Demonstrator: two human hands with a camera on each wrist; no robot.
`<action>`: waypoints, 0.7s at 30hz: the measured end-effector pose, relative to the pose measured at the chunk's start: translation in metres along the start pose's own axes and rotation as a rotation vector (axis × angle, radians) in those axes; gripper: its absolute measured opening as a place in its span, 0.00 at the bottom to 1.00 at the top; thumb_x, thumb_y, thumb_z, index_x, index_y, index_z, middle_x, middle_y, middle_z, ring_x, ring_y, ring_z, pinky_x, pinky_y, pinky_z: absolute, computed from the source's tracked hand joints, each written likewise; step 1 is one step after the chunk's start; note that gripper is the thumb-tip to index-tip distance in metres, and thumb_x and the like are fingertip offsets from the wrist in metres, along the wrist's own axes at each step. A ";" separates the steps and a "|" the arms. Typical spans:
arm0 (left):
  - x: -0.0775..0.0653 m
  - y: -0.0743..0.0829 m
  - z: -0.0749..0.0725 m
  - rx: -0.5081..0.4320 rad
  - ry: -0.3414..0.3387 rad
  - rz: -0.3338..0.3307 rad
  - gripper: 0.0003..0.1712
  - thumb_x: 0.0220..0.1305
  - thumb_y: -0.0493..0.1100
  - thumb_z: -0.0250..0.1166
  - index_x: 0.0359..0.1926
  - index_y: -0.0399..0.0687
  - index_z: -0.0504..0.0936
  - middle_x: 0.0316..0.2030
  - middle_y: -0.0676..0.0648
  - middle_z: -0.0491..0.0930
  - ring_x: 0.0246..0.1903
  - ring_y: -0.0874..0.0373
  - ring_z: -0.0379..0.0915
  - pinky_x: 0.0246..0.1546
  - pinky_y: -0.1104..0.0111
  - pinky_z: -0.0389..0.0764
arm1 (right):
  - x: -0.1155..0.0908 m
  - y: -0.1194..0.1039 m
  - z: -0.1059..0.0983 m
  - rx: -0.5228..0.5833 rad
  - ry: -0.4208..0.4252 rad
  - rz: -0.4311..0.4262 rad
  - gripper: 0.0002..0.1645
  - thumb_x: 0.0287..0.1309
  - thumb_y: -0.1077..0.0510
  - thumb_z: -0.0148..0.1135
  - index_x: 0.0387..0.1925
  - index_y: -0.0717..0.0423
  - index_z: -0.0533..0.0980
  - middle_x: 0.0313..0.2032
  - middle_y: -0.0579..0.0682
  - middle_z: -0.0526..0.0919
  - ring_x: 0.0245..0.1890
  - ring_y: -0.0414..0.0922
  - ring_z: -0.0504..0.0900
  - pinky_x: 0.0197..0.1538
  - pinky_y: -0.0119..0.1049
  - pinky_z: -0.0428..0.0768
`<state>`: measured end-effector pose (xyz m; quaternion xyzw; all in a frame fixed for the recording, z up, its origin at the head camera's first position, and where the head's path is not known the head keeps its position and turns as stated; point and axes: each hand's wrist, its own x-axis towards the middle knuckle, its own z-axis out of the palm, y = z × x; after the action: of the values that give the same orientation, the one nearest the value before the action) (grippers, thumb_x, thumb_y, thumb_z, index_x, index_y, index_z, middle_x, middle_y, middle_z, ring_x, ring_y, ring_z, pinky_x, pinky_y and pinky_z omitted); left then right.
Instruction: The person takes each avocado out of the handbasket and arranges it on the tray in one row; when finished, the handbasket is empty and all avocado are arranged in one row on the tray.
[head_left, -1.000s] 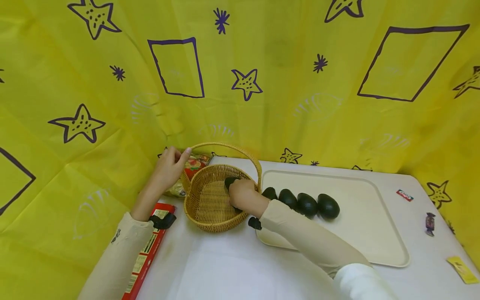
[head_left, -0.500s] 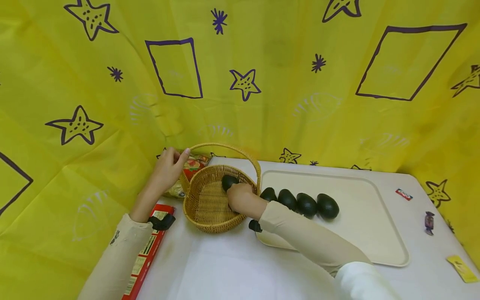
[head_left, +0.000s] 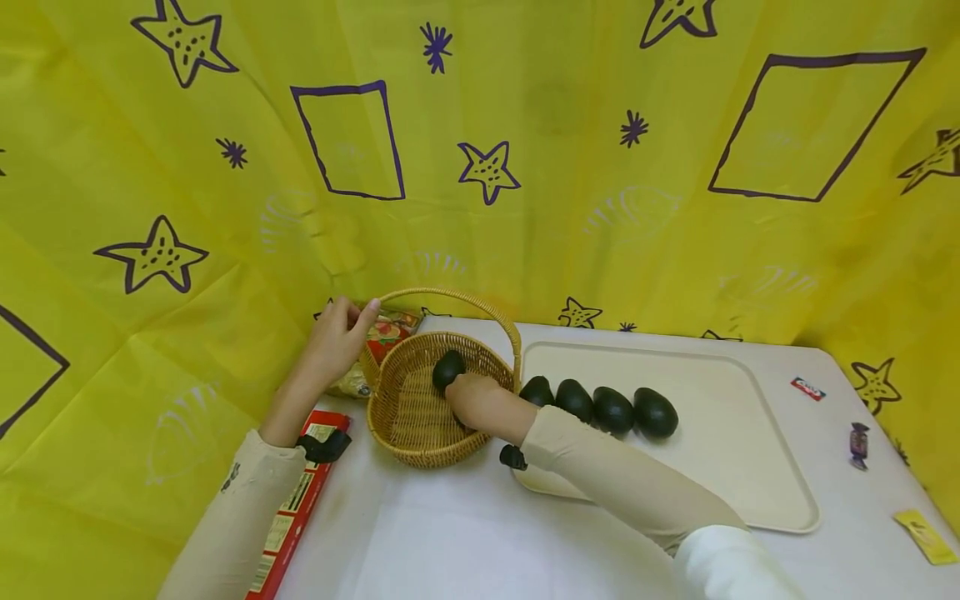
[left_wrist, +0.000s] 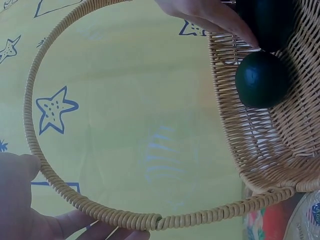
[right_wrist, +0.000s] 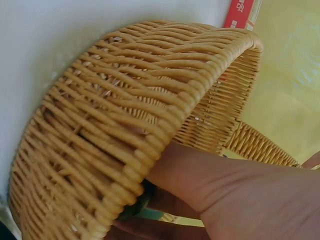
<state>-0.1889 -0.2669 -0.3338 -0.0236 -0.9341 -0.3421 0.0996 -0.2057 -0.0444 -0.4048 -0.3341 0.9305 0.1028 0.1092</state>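
My left hand (head_left: 341,337) holds the arched handle (left_wrist: 100,212) of a wicker basket (head_left: 405,446); its thumb lies on one side and its fingers behind. My right hand (head_left: 483,404) reaches down inside the basket at its right side. In the right wrist view, a dark green avocado (right_wrist: 137,202) shows between its thumb and fingers, partly hidden by the rim. That avocado (left_wrist: 265,22) appears in the left wrist view below the fingers. Another smooth avocado (head_left: 448,369) lies in the basket at the right fingertips. Most of the right fingers are hidden in the head view.
A cream tray (head_left: 720,450) right of the basket carries several avocados (head_left: 615,408) in a row. Snack packets (head_left: 386,333) stand behind the basket, and a long red box (head_left: 288,525) lies left. Small wrapped sweets (head_left: 858,446) and a yellow sachet (head_left: 926,537) lie far right.
The right hand has shifted slightly left inside the basket. The avocado beyond its fingertips has moved left and shows more fully. The left hand stays on the handle.
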 end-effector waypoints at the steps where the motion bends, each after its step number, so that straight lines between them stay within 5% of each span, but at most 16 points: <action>1: 0.000 -0.001 0.000 0.001 0.002 -0.001 0.32 0.83 0.66 0.45 0.40 0.39 0.66 0.36 0.38 0.66 0.34 0.45 0.62 0.37 0.57 0.65 | 0.000 0.001 0.000 0.001 -0.004 -0.004 0.08 0.74 0.60 0.64 0.48 0.53 0.87 0.47 0.51 0.89 0.42 0.42 0.85 0.40 0.40 0.88; 21: 0.001 -0.003 0.000 -0.002 -0.004 0.002 0.33 0.83 0.66 0.45 0.41 0.38 0.67 0.37 0.38 0.67 0.35 0.45 0.62 0.37 0.57 0.65 | 0.000 0.014 0.006 -0.014 0.022 -0.119 0.04 0.67 0.62 0.71 0.42 0.54 0.85 0.45 0.52 0.88 0.37 0.42 0.83 0.39 0.36 0.85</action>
<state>-0.1899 -0.2693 -0.3352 -0.0251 -0.9338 -0.3431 0.0982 -0.2140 -0.0324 -0.4090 -0.3906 0.9094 0.0991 0.1025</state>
